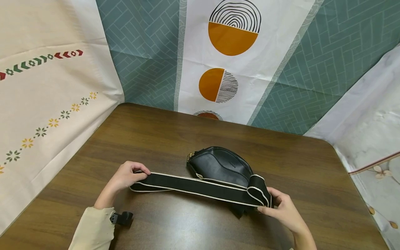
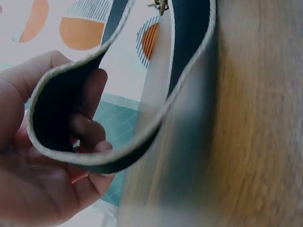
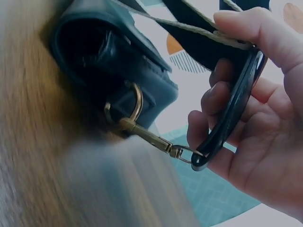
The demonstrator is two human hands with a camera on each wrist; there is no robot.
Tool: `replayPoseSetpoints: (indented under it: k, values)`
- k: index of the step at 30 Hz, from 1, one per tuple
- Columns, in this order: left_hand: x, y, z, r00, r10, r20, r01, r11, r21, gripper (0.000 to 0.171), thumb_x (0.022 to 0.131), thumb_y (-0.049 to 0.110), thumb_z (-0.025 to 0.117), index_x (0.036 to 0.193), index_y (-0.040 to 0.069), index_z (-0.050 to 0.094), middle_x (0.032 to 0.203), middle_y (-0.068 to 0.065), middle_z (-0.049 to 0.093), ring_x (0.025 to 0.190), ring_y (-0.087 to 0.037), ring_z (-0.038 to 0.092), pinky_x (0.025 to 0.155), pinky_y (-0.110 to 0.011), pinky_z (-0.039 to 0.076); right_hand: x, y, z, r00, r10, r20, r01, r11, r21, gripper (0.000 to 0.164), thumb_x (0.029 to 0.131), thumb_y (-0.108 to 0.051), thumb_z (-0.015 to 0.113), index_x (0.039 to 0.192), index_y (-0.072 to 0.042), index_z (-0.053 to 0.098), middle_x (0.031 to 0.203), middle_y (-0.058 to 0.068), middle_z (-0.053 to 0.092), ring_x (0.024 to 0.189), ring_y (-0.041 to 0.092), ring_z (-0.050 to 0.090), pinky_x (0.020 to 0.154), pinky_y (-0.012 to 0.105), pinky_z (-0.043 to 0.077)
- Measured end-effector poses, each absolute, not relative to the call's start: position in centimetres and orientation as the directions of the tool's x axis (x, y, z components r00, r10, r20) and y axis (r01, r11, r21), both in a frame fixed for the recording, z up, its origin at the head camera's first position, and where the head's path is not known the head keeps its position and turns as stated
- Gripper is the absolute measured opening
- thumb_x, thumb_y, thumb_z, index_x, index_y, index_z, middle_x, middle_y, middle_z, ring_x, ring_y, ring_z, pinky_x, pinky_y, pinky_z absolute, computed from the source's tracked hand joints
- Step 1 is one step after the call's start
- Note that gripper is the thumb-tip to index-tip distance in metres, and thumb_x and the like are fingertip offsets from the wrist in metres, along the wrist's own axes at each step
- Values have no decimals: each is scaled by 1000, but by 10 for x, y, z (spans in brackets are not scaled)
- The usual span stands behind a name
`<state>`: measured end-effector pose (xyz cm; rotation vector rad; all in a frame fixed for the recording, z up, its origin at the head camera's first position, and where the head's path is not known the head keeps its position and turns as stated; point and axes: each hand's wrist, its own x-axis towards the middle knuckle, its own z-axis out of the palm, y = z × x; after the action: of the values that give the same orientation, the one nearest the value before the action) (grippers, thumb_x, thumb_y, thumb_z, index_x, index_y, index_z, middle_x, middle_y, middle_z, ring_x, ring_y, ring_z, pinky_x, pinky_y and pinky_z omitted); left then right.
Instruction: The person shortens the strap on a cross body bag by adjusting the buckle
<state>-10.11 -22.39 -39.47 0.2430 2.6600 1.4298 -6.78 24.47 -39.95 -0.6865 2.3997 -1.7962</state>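
Observation:
A black leather bag (image 1: 218,165) lies on the table in front of me. Its wide black strap (image 1: 193,186) with cream edges stretches in front of it, between both hands. At the left end, my left hand (image 1: 126,177) holds the strap's bend; the left wrist view shows the strap loop (image 2: 54,106) passing inside the curled fingers. My right hand (image 1: 285,210) pinches the folded other end beside the bag, thumb on top. From that end, a black leather tab (image 3: 227,113) joins a gold swivel clasp (image 3: 151,138), which hooks onto the bag's ring (image 3: 137,101).
A brown wooden table (image 1: 150,135) carries the bag. Patterned cloth (image 1: 147,59) hangs along the back edge, with white cloths (image 1: 56,104) at the sides. A black device (image 1: 122,218) is worn on the left wrist.

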Motion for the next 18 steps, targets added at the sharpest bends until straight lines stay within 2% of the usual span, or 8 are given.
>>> replayPoseSetpoints:
  k: [9, 13, 18]
  values:
    - [-106, -213, -397, -972, 235, 0, 146, 605, 783, 8, 80, 4, 61, 83, 5, 68, 86, -6, 64, 82, -20, 55, 72, -36, 42, -70, 242, -400, -878, -421, 225, -273, 55, -961, 44, 72, 17, 60, 109, -6, 55, 78, 9, 59, 59, 11, 57, 42, 30, 44]
    - [-106, -209, -397, -969, 248, 1, 159, 619, 769, 7, 79, 5, 63, 84, 4, 67, 82, -3, 63, 78, -19, 55, 69, -34, 43, -70, 239, -400, -887, -401, 229, -273, 55, -961, 50, 71, 20, 58, 111, -10, 56, 84, 3, 62, 64, 10, 58, 45, 29, 46]
    - [-108, -195, -395, -950, 311, 39, 226, 595, 771, 11, 78, 7, 64, 87, 0, 65, 84, -5, 63, 79, -19, 57, 69, -34, 45, -71, 235, -402, -876, -410, 255, -287, 17, -958, 43, 71, 18, 59, 109, -1, 54, 89, 7, 63, 72, 11, 60, 55, 26, 49]
